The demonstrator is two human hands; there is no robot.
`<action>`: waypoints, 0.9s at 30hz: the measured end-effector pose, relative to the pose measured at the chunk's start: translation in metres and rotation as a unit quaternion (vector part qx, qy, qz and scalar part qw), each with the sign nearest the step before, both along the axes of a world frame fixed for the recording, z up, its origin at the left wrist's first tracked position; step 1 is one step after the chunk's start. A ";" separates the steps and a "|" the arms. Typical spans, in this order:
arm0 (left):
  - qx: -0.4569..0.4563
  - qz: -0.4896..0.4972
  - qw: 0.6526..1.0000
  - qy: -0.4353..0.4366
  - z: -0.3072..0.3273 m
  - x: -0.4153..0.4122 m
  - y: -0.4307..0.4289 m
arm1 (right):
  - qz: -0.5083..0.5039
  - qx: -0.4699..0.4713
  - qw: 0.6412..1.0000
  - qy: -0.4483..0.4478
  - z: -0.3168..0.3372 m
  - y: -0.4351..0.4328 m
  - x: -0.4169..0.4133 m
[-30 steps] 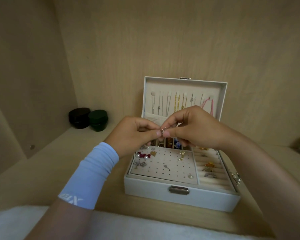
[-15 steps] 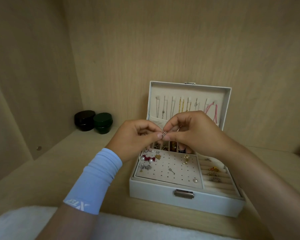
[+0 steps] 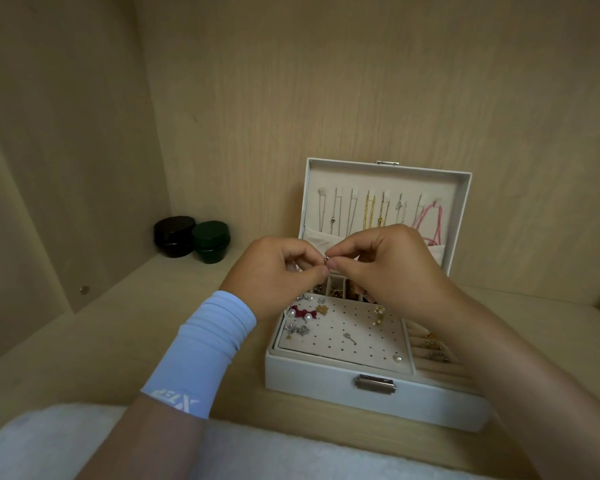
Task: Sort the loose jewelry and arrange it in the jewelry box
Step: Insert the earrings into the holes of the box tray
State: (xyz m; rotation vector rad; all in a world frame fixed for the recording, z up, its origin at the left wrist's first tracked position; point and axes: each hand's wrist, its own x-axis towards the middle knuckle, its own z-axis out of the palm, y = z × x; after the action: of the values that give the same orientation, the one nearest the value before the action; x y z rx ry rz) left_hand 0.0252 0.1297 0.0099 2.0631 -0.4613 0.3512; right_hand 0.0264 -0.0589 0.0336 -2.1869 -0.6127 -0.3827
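Note:
A white jewelry box (image 3: 329,386) stands open on the wooden shelf, its lid upright with several chains hanging inside (image 3: 369,211). Above the box's back compartments, my left hand (image 3: 274,275) and my right hand (image 3: 388,265) meet fingertip to fingertip, both pinching one small silvery earring (image 3: 327,259). Below them lies the perforated earring pad (image 3: 361,344) with pearl studs, a red piece and a gold flower at its left, and a gold drop earring (image 3: 379,315) at its upper right. Ring rolls (image 3: 433,348) on the right hold a few rings.
Two dark round jars, one black (image 3: 174,235) and one green (image 3: 210,241), sit in the back left corner of the shelf. Wooden walls close in behind and on the left. A white fluffy cloth (image 3: 291,455) lies along the near edge.
Both hands stay together on the small earring above the box. The view has shifted slightly, so the box sits a little further right and lower in frame.

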 end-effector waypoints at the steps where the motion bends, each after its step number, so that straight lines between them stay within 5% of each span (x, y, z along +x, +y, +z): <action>1: 0.007 0.000 1.000 0.003 0.000 0.000 0.000 | 0.000 -0.024 1.000 -0.011 0.000 0.000 -0.002; 12: 0.136 -0.053 0.986 0.080 0.016 -0.007 0.020 | 0.026 -0.092 0.995 -0.001 -0.001 0.001 -0.008; 17: 0.228 -0.068 0.962 0.134 0.019 -0.014 0.027 | 0.064 -0.194 0.979 0.003 -0.016 0.007 -0.019; 27: 0.249 -0.068 0.954 0.150 0.018 -0.015 0.024 | 0.077 -0.252 0.964 -0.039 -0.015 0.011 -0.028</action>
State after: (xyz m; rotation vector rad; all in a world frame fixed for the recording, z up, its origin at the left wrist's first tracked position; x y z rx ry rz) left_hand 0.0106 0.1539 0.0281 2.5001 -0.5394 -0.1838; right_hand -0.0014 -0.0484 0.0184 -2.5885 -1.0057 -0.2477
